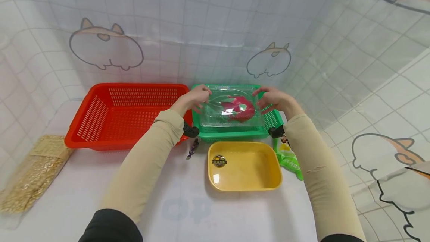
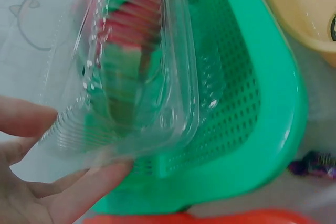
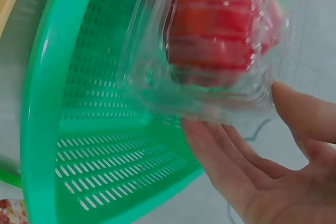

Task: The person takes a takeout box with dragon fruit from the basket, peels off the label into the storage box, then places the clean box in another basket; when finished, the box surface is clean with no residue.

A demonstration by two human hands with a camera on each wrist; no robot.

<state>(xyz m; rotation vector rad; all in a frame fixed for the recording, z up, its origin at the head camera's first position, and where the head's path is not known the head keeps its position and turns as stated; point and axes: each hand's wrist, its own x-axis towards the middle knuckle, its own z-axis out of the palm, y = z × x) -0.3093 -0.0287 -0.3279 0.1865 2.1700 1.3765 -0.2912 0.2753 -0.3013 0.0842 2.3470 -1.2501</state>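
Observation:
A clear plastic clamshell box (image 1: 211, 117) with a pink and green dragon fruit (image 1: 242, 108) inside is held up over the green basket (image 1: 231, 135). My left hand (image 1: 196, 98) grips the box's left end, thumb on the near edge and fingers beneath in the left wrist view. At the opposite end, my right hand (image 1: 276, 100) holds it in the same manner, with fingertips under the bottom in the right wrist view. The basket's floor is partly hidden by the box; its perforated wall (image 3: 100, 166) shows below.
A red basket (image 1: 127, 119) stands to the left, with a bag of grains (image 1: 37, 175) beyond it. In front are a yellow tray (image 1: 248, 167), a small dark-wrapped candy (image 1: 192, 148) and a green packet (image 1: 289, 158) partly behind the right arm. A patterned curtain (image 1: 201, 18) hangs behind.

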